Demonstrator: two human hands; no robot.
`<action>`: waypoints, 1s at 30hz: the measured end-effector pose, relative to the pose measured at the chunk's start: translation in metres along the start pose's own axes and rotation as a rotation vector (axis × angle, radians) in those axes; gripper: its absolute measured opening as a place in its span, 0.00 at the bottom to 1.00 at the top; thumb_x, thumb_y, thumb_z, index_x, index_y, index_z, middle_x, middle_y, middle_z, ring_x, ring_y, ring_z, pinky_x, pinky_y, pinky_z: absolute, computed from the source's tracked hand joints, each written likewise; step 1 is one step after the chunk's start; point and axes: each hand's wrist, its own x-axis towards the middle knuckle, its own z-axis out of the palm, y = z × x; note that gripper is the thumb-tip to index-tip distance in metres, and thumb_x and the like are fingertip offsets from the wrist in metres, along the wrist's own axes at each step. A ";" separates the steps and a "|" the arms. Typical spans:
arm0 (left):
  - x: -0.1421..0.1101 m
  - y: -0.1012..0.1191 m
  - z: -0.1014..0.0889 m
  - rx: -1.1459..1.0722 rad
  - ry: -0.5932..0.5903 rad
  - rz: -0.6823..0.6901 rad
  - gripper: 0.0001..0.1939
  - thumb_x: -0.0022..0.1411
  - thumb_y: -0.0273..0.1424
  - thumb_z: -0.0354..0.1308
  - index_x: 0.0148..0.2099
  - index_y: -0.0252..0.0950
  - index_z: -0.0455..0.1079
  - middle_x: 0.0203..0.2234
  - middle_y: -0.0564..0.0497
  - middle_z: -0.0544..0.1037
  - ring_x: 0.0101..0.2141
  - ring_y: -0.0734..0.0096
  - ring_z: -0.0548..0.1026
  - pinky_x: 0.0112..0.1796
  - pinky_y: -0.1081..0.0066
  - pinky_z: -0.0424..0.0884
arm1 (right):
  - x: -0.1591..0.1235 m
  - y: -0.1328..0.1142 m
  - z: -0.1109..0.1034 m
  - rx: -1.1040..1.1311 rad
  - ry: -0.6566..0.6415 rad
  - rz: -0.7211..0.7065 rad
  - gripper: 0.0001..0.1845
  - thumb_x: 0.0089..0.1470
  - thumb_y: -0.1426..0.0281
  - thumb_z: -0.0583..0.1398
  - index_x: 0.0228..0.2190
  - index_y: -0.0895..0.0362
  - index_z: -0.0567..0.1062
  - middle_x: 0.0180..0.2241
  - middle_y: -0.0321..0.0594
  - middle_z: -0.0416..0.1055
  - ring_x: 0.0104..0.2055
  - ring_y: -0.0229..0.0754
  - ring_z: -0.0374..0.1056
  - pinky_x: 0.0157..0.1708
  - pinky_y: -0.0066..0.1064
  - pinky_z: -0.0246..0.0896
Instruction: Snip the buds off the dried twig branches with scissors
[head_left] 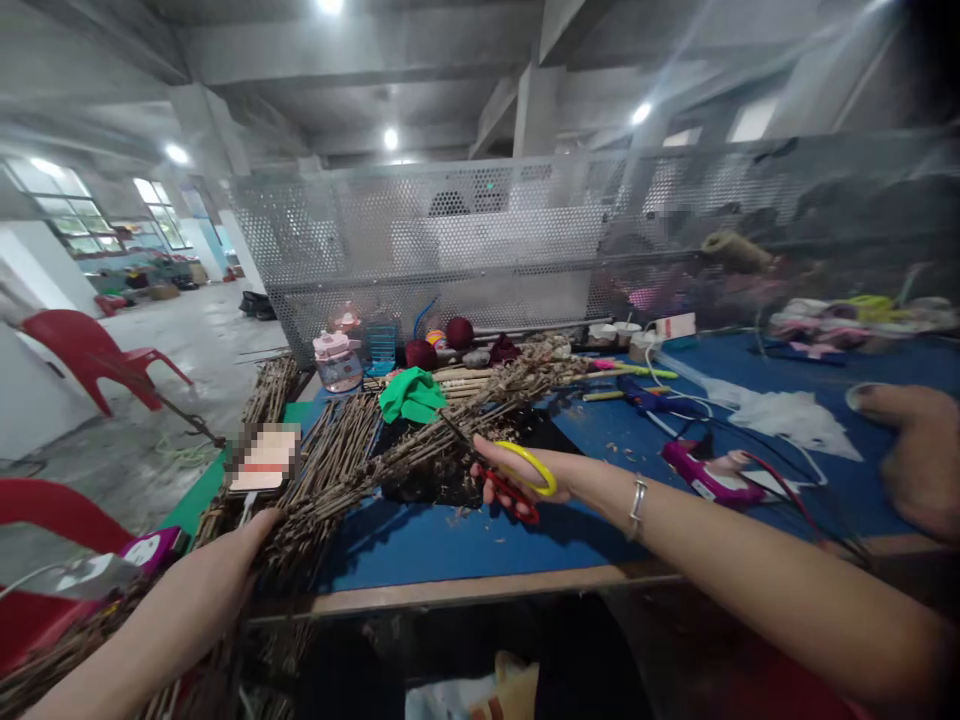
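Note:
My right hand (502,475) is closed on a pair of scissors (534,468) with one yellow and one red handle. The dark blades point up and left, in front of a long bunch of dried stems (420,447) that slants across the table. My left hand (259,535) grips the lower left end of this bunch, thumb on top and the other fingers hidden. More dried stems (334,440) lie in a stack just beyond it. Dark plant crumbs (427,480) lie on a black sheet under the bunch.
A phone (264,460) stands beside my left hand. A green cloth (412,396), a pink-capped bottle (337,360) and dark red yarn balls (459,332) sit further back. Purple power strip (709,475) and cables lie right. Another person's arm (919,450) reaches in there. Perforated metal panel (450,240) stands behind.

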 end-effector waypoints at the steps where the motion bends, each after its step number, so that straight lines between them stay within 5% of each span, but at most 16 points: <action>1: -0.003 0.001 0.001 -0.011 -0.008 0.024 0.29 0.49 0.22 0.44 0.55 0.40 0.62 0.45 0.51 0.75 0.45 0.67 0.73 0.45 0.72 0.68 | 0.005 -0.002 -0.002 -0.031 0.010 0.002 0.38 0.44 0.36 0.40 0.26 0.58 0.64 0.15 0.33 0.61 0.10 0.31 0.54 0.08 0.23 0.51; 5: -0.013 0.007 0.005 -0.045 -0.058 0.097 0.30 0.50 0.21 0.44 0.56 0.38 0.60 0.49 0.50 0.72 0.49 0.67 0.70 0.50 0.70 0.64 | 0.019 -0.001 -0.010 -0.095 0.037 0.045 0.38 0.42 0.35 0.42 0.19 0.59 0.63 0.13 0.34 0.60 0.11 0.32 0.55 0.09 0.23 0.52; 12: -0.018 0.032 -0.003 -0.038 -0.171 0.145 0.28 0.54 0.21 0.40 0.58 0.34 0.57 0.52 0.44 0.68 0.50 0.66 0.68 0.51 0.68 0.63 | 0.019 -0.007 -0.013 -0.110 -0.012 0.332 0.43 0.37 0.32 0.34 0.20 0.58 0.63 0.12 0.35 0.58 0.12 0.36 0.58 0.12 0.31 0.59; 20: -0.023 0.049 -0.013 -0.034 -0.251 0.143 0.29 0.53 0.16 0.38 0.58 0.30 0.55 0.52 0.40 0.68 0.50 0.65 0.69 0.50 0.65 0.64 | 0.018 -0.001 -0.003 -0.277 0.168 0.104 0.36 0.43 0.36 0.37 0.19 0.55 0.57 0.09 0.29 0.50 0.08 0.33 0.50 0.08 0.26 0.50; 24: -0.020 0.045 -0.007 0.006 -0.256 0.154 0.30 0.53 0.15 0.38 0.58 0.28 0.55 0.51 0.38 0.68 0.50 0.64 0.69 0.50 0.64 0.64 | 0.019 0.008 0.000 -0.432 0.289 0.102 0.35 0.45 0.37 0.38 0.20 0.55 0.57 0.09 0.29 0.50 0.09 0.32 0.48 0.10 0.27 0.51; 28: -0.014 0.037 0.000 0.069 -0.201 0.168 0.30 0.52 0.15 0.39 0.58 0.27 0.55 0.52 0.36 0.66 0.50 0.62 0.68 0.50 0.62 0.64 | 0.016 0.013 -0.004 -0.667 0.365 -0.102 0.35 0.46 0.37 0.40 0.15 0.56 0.55 0.10 0.32 0.50 0.12 0.31 0.48 0.13 0.26 0.49; 30: -0.013 0.036 -0.001 0.112 -0.197 0.172 0.31 0.51 0.14 0.39 0.59 0.27 0.55 0.53 0.36 0.66 0.51 0.61 0.67 0.50 0.61 0.64 | 0.014 0.011 -0.006 -0.646 0.338 -0.082 0.35 0.45 0.37 0.40 0.15 0.56 0.55 0.10 0.32 0.49 0.12 0.32 0.48 0.12 0.26 0.48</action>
